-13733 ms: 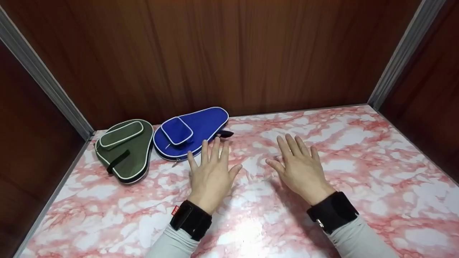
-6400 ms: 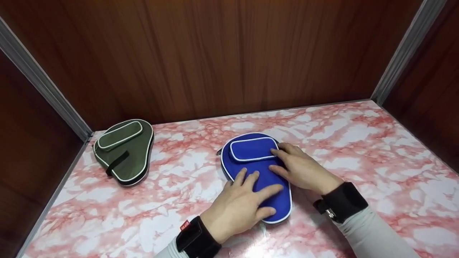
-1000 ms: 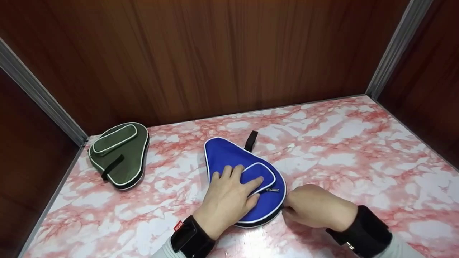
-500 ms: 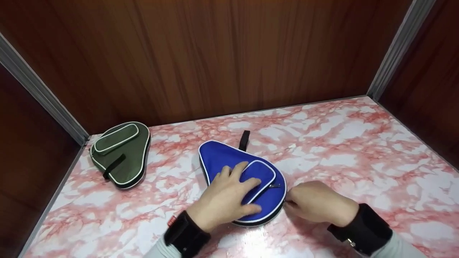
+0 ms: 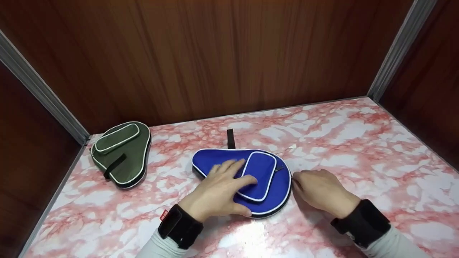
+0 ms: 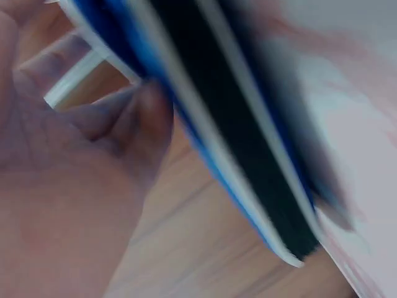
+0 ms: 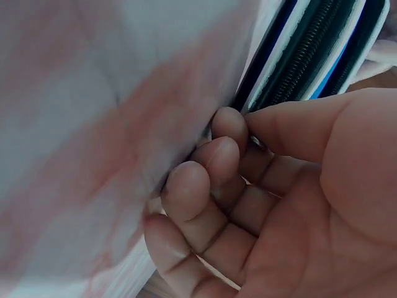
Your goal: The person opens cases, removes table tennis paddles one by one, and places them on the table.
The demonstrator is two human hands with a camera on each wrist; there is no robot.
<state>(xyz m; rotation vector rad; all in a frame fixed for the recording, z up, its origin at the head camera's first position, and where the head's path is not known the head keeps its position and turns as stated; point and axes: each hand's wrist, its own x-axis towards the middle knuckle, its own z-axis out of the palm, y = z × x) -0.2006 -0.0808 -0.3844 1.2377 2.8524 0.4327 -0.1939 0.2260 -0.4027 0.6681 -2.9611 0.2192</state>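
Note:
A blue paddle case [image 5: 276, 195] with white piping lies on the table in the head view, its narrow end to the left. My left hand [image 5: 217, 190] rests across it, fingers beside the raised pocket [image 5: 260, 172] and thumb at the near edge. At the rounded right end, my right hand [image 5: 319, 190] pinches what looks like the zipper pull, mostly hidden by thumb and forefinger. The right wrist view shows the dark zipper [image 7: 307, 53] running along the case's side, its teeth together there. In the left wrist view the black side band [image 6: 229, 118] is blurred.
A green paddle case [image 5: 131, 157] lies at the back left, near the corner of the wooden walls. A black strap [image 5: 231, 138] sticks out behind the blue case. The marbled table [image 5: 344, 143] is bounded by a wooden wall [image 5: 229, 53] at the back.
Over the last second the blue case has turned anticlockwise, its narrow end swinging left and nearer. My right hand has moved away from me along the edge, still pinching. Earlier the case lay beside the green one.

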